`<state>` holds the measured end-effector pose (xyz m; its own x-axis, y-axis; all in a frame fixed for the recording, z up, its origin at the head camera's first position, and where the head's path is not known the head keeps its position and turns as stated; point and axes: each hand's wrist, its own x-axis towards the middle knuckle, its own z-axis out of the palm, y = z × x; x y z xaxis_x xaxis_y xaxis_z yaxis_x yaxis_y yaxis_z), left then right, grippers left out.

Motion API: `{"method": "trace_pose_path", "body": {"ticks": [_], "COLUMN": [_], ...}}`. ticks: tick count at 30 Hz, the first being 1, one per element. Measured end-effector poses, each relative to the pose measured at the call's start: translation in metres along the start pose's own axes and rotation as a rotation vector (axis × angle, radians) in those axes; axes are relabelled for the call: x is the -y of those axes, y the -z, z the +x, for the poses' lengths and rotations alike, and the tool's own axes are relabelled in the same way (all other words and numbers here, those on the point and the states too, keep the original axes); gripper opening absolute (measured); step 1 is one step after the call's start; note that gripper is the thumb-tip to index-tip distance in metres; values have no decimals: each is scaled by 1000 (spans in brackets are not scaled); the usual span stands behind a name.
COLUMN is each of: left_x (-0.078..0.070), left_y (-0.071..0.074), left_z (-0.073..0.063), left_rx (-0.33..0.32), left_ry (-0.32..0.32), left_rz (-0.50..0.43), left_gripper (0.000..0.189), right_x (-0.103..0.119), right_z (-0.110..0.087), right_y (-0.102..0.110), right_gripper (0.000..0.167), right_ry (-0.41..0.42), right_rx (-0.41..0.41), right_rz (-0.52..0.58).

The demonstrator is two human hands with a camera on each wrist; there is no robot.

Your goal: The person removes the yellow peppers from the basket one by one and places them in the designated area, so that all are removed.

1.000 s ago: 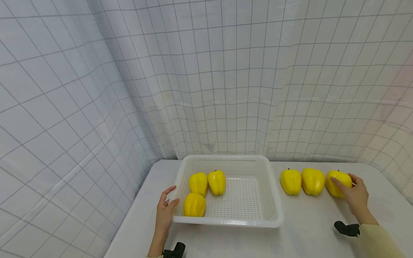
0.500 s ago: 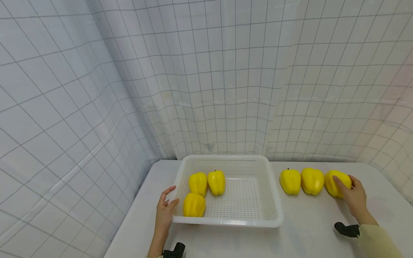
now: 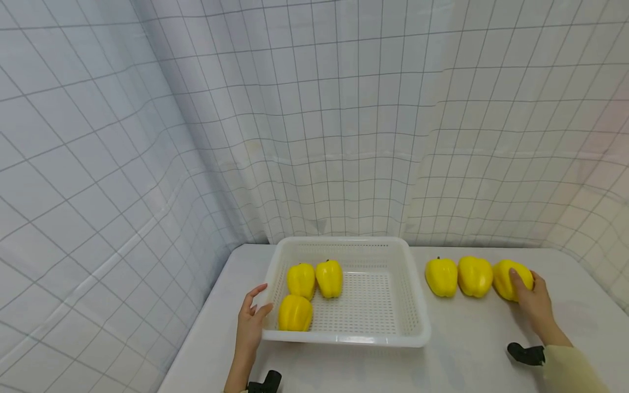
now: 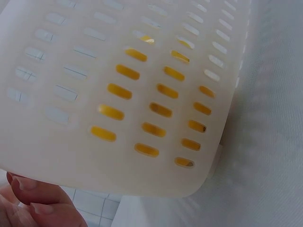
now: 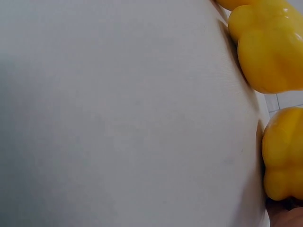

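1. Right hand [image 3: 534,301]: fingers bent about the right pepper [image 3: 504,277], gripping it. The thumb lies across its near face; the other fingers are at its right side, partly hidden.
2. The right pepper lies between thumb and fingers, to the left of the palm, tilted, near the far right corner of the tabletop [image 3: 472,344]. Whether it bears on the tabletop cannot be told.
3. Middle pepper [image 3: 474,277] and left pepper [image 3: 441,278]: on the tabletop towards its far edge, in a row with the right pepper. The right wrist view shows a gap between the right pepper and its neighbour.
4. Left hand [image 3: 250,323]: thumb and fingers bent at the left rim of the basket [image 3: 346,339], gripping it near its near left corner.
5. The basket stands left of the row, its far side by the tabletop's far edge.
6. Inside, along its left part: near pepper [image 3: 295,314] in the near left corner, back pepper [image 3: 301,281] beyond it, inner pepper [image 3: 329,279] to the right of the back pepper.
7. Grid-lined curtain [image 3: 344,136] behind the tabletop.
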<state>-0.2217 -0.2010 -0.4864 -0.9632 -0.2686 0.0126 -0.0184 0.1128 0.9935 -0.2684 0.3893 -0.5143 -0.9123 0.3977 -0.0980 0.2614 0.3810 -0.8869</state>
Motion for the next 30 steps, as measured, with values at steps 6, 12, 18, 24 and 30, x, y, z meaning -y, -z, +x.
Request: {"method": "trace_pose_path", "body": {"ticks": [6,12,18,24,30], "left_x": [0,-1,-2,-1,0], "left_y": [-1,-1,-1,-1,-1], "left_z": [0,-1,-1,0,1], "left_rx": [0,-3,-5,-10,-15], "left_ry": [10,2,4,3,-3], "left_rz": [7,3,4,13,16], "left_gripper": [42,43,43,43,43], "right_x": [3,4,10,19,40], "right_z": [-3,-7,-14,-21,-28], "right_y": [-1,-3,-7,-12,-24], "right_gripper": [93,92,75,52,27], "right_ry": [-52,-69,2,73,209], "right_rx": [-30,-111,-343,-519,-637], "right_rz": [43,82,155,248,396]}}
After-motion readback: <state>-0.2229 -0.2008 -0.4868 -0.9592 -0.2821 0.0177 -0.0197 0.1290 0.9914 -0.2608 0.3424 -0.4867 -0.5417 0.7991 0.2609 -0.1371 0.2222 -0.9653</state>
